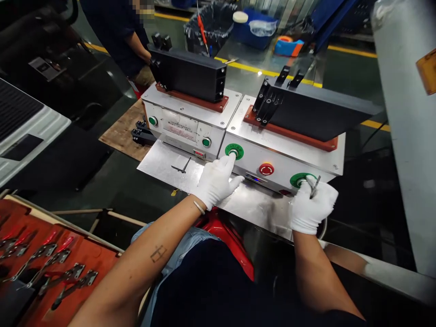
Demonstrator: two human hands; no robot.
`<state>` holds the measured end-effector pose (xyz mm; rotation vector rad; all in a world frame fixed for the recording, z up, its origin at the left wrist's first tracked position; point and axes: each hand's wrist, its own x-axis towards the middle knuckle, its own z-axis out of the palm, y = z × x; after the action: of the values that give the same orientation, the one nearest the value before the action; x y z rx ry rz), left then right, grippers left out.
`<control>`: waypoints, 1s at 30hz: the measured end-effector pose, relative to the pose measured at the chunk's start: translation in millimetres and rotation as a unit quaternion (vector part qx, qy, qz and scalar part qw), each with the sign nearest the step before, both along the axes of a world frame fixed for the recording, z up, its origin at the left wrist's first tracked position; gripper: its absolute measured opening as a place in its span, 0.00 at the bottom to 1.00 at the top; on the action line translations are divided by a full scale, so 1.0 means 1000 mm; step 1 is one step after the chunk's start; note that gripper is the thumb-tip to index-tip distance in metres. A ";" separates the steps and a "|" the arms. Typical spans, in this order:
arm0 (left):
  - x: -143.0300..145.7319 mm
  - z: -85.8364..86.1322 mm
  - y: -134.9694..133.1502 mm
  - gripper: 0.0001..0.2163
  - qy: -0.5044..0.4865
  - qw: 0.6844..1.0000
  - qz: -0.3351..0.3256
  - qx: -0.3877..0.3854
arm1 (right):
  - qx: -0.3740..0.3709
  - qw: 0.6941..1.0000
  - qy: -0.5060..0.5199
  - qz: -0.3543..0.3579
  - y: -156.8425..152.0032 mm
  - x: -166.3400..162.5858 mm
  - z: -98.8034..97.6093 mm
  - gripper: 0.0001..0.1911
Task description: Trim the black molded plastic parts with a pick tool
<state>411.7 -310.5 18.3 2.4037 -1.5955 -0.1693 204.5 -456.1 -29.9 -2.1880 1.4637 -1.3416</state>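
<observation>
My left hand [216, 178], in a white glove, rests its outstretched index finger on a push button with a green ring [235, 151], thumb spread away. Nothing is held in it. At the right end of the same grey metal box [282, 156], my gloved right hand [311, 206] touches a second green-ringed button [299, 179]. Its curled fingers hold a thin metal tool [316, 185], tip up; the rest is hidden in the glove. Between the hands sits a red emergency stop button [266, 169]. A black block-shaped fixture [313, 109] is mounted on the box's red-brown base.
To the left is another metal box [190, 116] bearing a black fixture [190, 75]. Thin black pieces [182, 167] lie on the metal plate [160, 159]. A red panel with toggle clamps [68, 277] is at lower left. A co-worker's arm [138, 45] shows behind the boxes.
</observation>
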 end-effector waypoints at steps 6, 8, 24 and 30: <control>-0.004 0.007 -0.009 0.29 -0.033 0.999 0.039 0.000 | 0.027 0.999 0.039 -0.025 -0.006 -0.002 0.005 0.08; -0.004 0.013 -0.002 0.26 -0.020 0.999 0.042 0.003 | 0.040 0.999 0.022 -0.023 0.002 -0.001 0.009 0.09; -0.119 -0.063 0.275 0.25 0.334 0.806 0.457 -0.173 | 0.148 0.745 0.434 0.485 0.160 0.241 0.009 0.24; -0.146 -0.090 0.325 0.24 0.251 0.743 0.586 -0.204 | 0.078 0.722 0.503 0.468 0.177 0.216 -0.024 0.30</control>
<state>265.7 14.2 -72.1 2.2274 0.2385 -0.1615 420.7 -279.3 -53.5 -2.9264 0.2771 0.3769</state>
